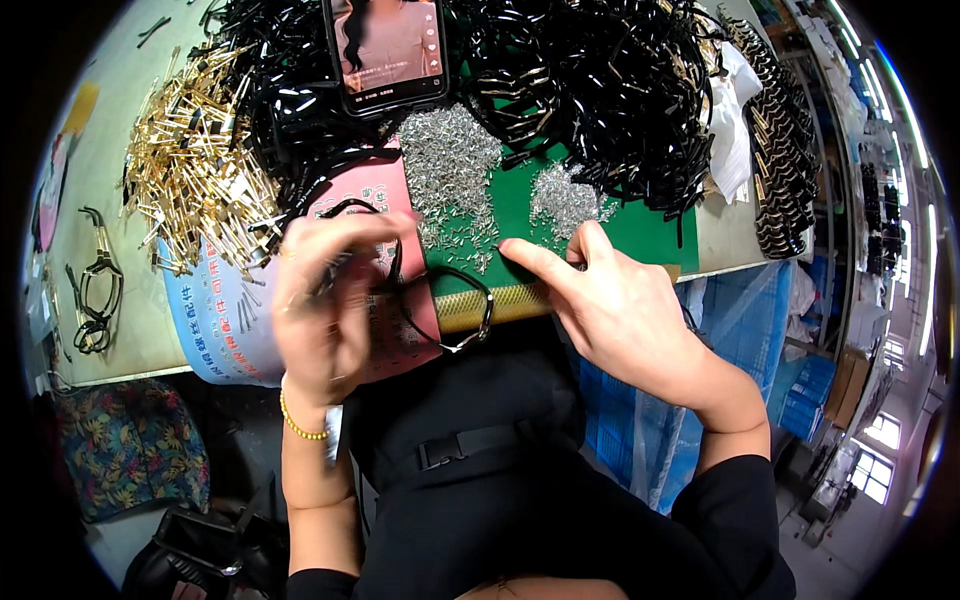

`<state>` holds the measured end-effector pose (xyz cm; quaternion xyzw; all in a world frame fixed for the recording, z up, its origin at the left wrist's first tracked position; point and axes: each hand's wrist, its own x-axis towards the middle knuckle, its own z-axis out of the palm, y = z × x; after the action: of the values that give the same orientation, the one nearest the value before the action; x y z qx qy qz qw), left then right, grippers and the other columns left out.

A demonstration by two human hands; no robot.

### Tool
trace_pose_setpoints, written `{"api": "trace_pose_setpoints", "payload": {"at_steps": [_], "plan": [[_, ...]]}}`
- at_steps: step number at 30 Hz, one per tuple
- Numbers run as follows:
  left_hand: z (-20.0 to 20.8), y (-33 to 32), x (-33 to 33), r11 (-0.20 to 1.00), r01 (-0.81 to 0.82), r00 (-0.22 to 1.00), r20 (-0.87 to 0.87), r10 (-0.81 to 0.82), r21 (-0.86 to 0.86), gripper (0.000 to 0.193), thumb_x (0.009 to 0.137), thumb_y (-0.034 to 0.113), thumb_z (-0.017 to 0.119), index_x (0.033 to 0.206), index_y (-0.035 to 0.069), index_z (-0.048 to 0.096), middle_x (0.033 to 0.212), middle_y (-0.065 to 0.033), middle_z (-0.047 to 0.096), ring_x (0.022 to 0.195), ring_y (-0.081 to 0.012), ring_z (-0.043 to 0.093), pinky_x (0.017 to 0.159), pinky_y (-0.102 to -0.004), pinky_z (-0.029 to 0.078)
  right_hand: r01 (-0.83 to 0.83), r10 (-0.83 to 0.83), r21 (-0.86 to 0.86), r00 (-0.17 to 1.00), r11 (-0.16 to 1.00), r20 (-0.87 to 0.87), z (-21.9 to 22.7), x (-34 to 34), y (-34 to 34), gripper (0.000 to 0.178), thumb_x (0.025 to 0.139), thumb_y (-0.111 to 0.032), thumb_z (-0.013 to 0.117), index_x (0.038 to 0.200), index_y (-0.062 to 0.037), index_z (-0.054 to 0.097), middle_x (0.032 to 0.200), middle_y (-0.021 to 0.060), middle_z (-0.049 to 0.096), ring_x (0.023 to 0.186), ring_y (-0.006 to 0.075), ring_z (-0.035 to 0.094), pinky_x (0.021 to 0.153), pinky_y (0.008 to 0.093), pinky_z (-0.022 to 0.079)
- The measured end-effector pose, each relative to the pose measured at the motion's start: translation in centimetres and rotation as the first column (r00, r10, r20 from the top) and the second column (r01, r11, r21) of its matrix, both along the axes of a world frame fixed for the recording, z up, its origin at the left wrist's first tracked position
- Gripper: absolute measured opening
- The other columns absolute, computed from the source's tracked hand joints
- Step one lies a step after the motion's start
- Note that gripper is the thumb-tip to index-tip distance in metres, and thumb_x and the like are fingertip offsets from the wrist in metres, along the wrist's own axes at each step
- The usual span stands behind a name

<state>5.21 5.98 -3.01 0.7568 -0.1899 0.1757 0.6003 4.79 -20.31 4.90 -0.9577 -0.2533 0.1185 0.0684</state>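
Note:
My left hand [330, 300], smeared by motion, is closed around part of a black eyeglass frame with gold-coloured trim [487, 318]. One rim loop of the frame sticks out to the right of the hand, over the table's near edge. My right hand [635, 315] has one finger stretched to the near edge of a heap of tiny silver screw-like pieces [450, 160]. Its other fingers curl under, and a dark bit shows between them; what they hold is hidden. A smaller heap of silver pieces [570, 203] lies just beyond this hand.
Gold-coloured temple arms [205, 160] are piled at the left, and black glasses parts [620, 90] at the back. A phone [390, 60] stands among them. Glasses frames [97, 290] lie far left; stacked frames [775, 150] line the right. Blue crates [640, 420] stand below the table.

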Motion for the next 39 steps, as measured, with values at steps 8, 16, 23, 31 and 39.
{"api": "trace_pose_setpoints", "payload": {"at_steps": [8, 16, 23, 31, 39], "plan": [[1.7, 0.3, -2.9, 0.778, -0.562, 0.816, -0.337, 0.469, -0.281, 0.025, 0.108, 0.01, 0.054, 0.127, -0.005, 0.057, 0.1, -0.0151, 0.069, 0.072, -0.0135, 0.068, 0.051, -0.0222, 0.045, -0.044, 0.044, -0.006, 0.998, 0.999, -0.039, 0.1, 0.5, 0.0, 0.061, 0.086, -0.006, 0.064, 0.143, -0.0249, 0.055, 0.098, 0.0165, 0.054, 0.074, 0.0284, 0.068, 0.055, 0.0395, 0.056], [1.0, -0.3, -0.1, 0.819, -0.461, 0.819, -0.518, 0.244, -0.342, 0.018, 0.109, 0.011, 0.051, 0.123, -0.001, 0.051, 0.108, -0.0114, 0.063, 0.081, -0.018, 0.073, 0.066, -0.0268, 0.063, -0.112, 0.116, -0.075, 0.993, 0.991, 0.039, -0.1, 0.4, 0.5, 0.063, 0.093, -0.012, 0.064, 0.151, -0.0325, 0.051, 0.091, 0.0097, 0.051, 0.063, 0.0268, 0.062, 0.051, 0.0387, 0.052], [2.5, 0.2, -1.1, 0.984, -0.104, 0.785, -0.62, -0.01, -0.147, 0.016, 0.108, 0.01, 0.053, 0.119, -0.002, 0.052, 0.096, -0.0087, 0.068, 0.074, -0.0106, 0.071, 0.059, -0.0228, 0.059, -0.175, 0.215, 0.227, 0.962, 0.958, -0.167, 1.4, 0.5, 1.5, 0.065, 0.09, -0.01, 0.061, 0.151, -0.0302, 0.05, 0.093, 0.0127, 0.054, 0.072, 0.0289, 0.068, 0.055, 0.0395, 0.055], [3.0, -0.2, -3.5, 0.84, -0.528, 0.792, -0.431, 0.433, -0.126, 0.012, 0.11, 0.006, 0.043, 0.117, -0.002, 0.044, 0.113, -0.0146, 0.063, 0.097, -0.0213, 0.073, 0.074, -0.0271, 0.063, -0.09, 0.122, 0.201, 0.98, 0.975, -0.155, 1.5, 1.4, 1.6, 0.06, 0.095, -0.013, 0.06, 0.151, -0.0318, 0.049, 0.093, 0.0106, 0.054, 0.067, 0.0304, 0.066, 0.056, 0.0421, 0.055], [5.8, -0.3, -8.9, 0.935, -0.308, 0.876, -0.435, 0.206, -0.177, 0.013, 0.106, -0.006, 0.04, 0.118, -0.003, 0.044, 0.112, -0.0236, 0.067, 0.096, -0.0253, 0.07, 0.09, -0.039, 0.059, 0.086, -0.016, 0.276, 0.969, 0.957, -0.245, 1.0, 0.6, -0.1, 0.055, 0.098, -0.013, 0.059, 0.15, -0.0288, 0.05, 0.092, 0.0102, 0.055, 0.068, 0.0312, 0.064, 0.061, 0.0421, 0.054]]}}
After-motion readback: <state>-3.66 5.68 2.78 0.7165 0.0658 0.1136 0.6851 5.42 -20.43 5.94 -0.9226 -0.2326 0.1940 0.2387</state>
